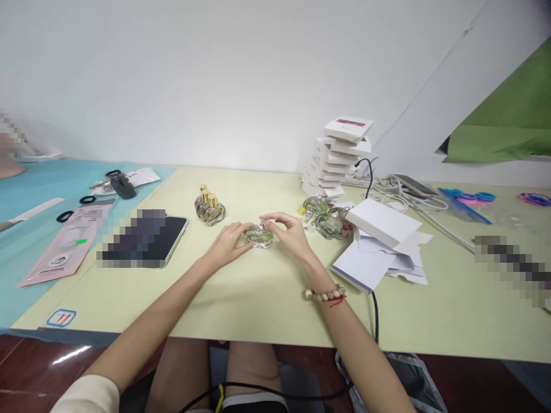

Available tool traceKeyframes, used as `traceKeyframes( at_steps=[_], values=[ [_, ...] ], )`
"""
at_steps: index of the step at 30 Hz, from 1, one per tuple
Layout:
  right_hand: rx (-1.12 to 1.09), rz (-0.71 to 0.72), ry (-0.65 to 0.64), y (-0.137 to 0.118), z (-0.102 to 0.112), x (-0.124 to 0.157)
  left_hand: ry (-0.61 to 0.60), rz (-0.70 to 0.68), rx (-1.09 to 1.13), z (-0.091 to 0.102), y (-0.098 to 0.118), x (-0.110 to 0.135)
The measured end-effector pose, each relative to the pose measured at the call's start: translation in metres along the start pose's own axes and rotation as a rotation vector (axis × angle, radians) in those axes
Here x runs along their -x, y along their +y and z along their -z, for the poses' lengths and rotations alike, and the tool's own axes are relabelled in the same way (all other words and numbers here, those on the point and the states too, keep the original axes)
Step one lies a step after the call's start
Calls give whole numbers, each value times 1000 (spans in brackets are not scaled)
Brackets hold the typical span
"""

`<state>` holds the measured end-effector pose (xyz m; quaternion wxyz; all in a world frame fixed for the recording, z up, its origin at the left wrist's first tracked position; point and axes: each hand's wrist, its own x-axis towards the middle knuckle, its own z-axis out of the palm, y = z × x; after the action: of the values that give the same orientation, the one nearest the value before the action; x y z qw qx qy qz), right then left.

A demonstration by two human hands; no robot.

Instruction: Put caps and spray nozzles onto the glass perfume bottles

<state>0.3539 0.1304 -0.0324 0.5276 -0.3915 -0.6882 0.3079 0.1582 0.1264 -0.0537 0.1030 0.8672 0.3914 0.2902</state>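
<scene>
Both my hands meet at a clear glass perfume bottle (259,236) on the pale yellow table. My left hand (228,242) grips its left side, thumb along the front. The fingertips of my right hand (290,232) pinch the small clear top of the bottle. To the left, a few perfume bottles with gold tops (209,205) stand close together. On the right, near my right hand, several clear glass perfume bottles (329,221) are grouped, some lying over. Details of the top between my fingers are too small to make out.
Beside my right arm lie white boxes and card pieces (383,222), with a stack of white boxes (338,152) behind. White cables (400,198) run along the right. A phone (174,232) and a pink packet (64,246) lie left; a dark jar (121,184) stands farther back.
</scene>
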Motion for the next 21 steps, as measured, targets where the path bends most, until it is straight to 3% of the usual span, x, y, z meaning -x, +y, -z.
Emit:
traceKeyframes(
  at_steps=[21],
  values=[
    [65, 40, -49, -5, 4, 0, 7, -1, 18, 0, 2, 0]
  ],
)
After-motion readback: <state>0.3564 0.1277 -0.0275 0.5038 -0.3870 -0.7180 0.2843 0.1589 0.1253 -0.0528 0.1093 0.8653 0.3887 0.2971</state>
